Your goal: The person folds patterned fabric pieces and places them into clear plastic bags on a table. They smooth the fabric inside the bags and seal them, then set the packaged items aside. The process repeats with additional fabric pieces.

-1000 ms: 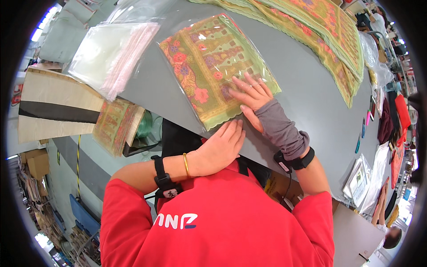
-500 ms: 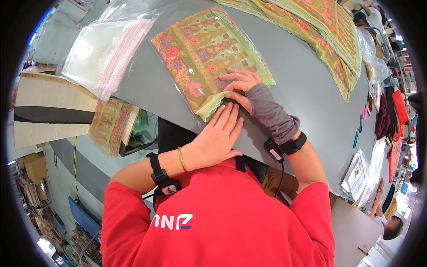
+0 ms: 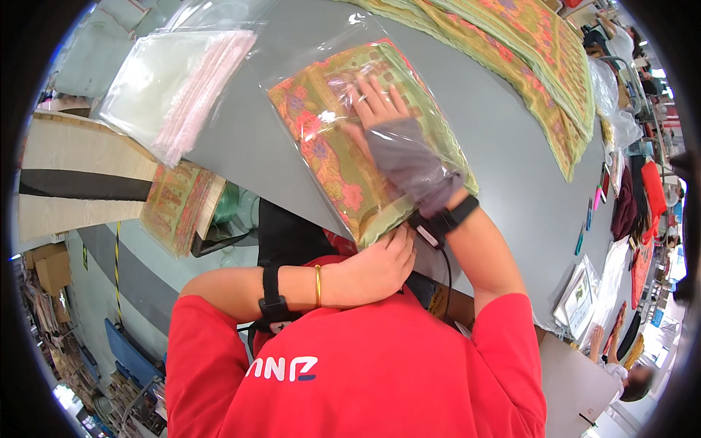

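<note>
A folded green and orange floral cloth (image 3: 318,153) lies inside a clear plastic bag (image 3: 296,62) on the grey table. My right hand (image 3: 377,104), in a grey wrist sleeve, reaches into the bag from its near side, its spread fingers flat over the cloth. Glints of film cross that hand and sleeve. At the bag's near edge, by the cloth's pale green scalloped border, my left hand (image 3: 372,269) is closed with bent fingers on the bag. The left fingertips are partly hidden.
A stack of clear bags (image 3: 171,91) sits at the table's far left. More floral cloth (image 3: 526,66) spreads at the far right. Folded packs (image 3: 175,208) rest on a wooden surface at left. Pens (image 3: 588,215) and papers (image 3: 577,296) line the right edge.
My right hand has moved from the near edge farther over the cloth, under the film. Bag and cloth have shifted nearer and rightward. My left hand has come nearer me and bent its fingers.
</note>
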The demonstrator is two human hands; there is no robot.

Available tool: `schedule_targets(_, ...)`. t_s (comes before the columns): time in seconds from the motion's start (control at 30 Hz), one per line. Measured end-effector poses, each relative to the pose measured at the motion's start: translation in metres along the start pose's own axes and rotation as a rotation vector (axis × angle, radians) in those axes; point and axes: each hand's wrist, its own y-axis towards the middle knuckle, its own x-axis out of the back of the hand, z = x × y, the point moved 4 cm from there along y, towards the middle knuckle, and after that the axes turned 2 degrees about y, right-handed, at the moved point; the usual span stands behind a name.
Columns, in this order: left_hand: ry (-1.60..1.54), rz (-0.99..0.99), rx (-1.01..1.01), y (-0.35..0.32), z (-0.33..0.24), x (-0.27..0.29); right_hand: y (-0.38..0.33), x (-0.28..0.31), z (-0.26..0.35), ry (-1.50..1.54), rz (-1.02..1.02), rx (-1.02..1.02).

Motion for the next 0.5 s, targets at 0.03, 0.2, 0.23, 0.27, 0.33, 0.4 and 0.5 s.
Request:
schedule_targets(0.03, 0.007, -0.008, 0.000, 0.000, -0.001, 0.000, 0.016, -0.010, -0.007, -0.067, -0.034, -0.080)
schedule_targets(0.2, 0.079, -0.034, -0.039, 0.000, -0.001, 0.001, 0.061, -0.038, -0.043, -0.141, -0.117, -0.318)
schedule_targets(0.23, 0.065, -0.018, -0.053, 0.000, 0.001, 0.001, 0.063, -0.042, -0.049, -0.096, -0.080, -0.340)
schedule_targets(0.27, 0.083, -0.028, -0.056, 0.000, 0.002, 0.003, 0.069, -0.046, -0.055, -0.125, -0.012, -0.368)
schedule_targets(0.33, 0.075, -0.036, -0.064, -0.001, 0.005, 0.004, 0.073, -0.047, -0.059, -0.126, 0.066, -0.374)
schedule_targets(0.4, 0.073, -0.041, -0.070, -0.002, 0.006, 0.004, 0.073, -0.041, -0.054, -0.138, 0.121, -0.372)
schedule_targets(0.5, 0.065, -0.054, -0.068, -0.002, 0.004, -0.001, 0.061, -0.017, -0.030, -0.066, 0.086, -0.321)
